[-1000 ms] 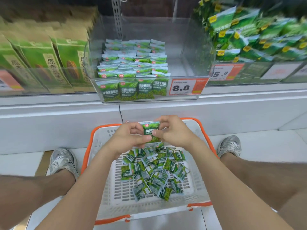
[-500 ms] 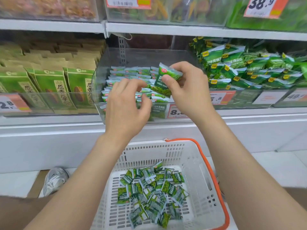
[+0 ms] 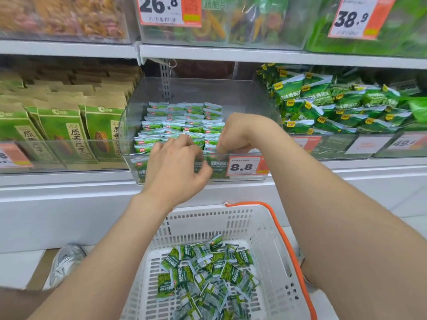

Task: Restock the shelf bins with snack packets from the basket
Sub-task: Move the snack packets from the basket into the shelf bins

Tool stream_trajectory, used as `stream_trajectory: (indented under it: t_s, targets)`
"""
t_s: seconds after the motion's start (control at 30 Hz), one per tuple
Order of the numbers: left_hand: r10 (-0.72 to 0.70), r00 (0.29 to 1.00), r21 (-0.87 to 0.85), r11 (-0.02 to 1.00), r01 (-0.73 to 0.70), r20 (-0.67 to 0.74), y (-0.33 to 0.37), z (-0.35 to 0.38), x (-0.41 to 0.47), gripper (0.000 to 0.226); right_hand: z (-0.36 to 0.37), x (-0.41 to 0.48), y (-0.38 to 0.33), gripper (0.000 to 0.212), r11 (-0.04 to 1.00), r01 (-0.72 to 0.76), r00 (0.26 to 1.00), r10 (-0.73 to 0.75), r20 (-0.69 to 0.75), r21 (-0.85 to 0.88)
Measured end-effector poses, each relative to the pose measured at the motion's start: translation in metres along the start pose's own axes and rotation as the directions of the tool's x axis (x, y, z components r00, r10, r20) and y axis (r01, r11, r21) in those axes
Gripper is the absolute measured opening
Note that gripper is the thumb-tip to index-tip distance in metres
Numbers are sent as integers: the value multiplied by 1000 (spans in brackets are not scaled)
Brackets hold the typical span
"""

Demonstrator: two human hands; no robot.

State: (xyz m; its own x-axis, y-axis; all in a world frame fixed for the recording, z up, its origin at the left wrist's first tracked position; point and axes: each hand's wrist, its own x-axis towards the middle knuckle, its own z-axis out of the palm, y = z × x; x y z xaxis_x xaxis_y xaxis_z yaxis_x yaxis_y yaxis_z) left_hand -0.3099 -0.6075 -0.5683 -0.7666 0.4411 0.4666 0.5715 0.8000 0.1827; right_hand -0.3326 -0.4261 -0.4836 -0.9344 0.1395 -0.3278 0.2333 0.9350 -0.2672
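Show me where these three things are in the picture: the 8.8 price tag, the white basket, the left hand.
8.8 price tag [image 3: 241, 166]: head view, on the printed digits.
white basket [image 3: 208, 221]: head view, on its slotted back wall.
left hand [image 3: 175, 167]: head view, on the back of the hand.

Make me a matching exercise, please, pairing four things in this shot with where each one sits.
Things:
1. basket
2. 8.8 tag
3. shoe
4. 38.9 tag

Places:
A. top right corner of the view
B. lower left of the view
C. front of the clear bin
D. bottom centre, loose packets inside

Pairs: 1-D, 2-C, 3-B, 4-A
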Motion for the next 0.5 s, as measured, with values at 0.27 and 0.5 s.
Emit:
stream_trajectory:
  t_s: [0.27,0.5]
  targets:
    - [-17,998,-101,995,10,-67,-5,0,-5,42,11,-12,7,35,992,27,983,-4,-181,125]
    - [68,843,-190,961,-198,-533,4,8,-30,11,71,-67,18,12,846,492,555,-124,-822,204]
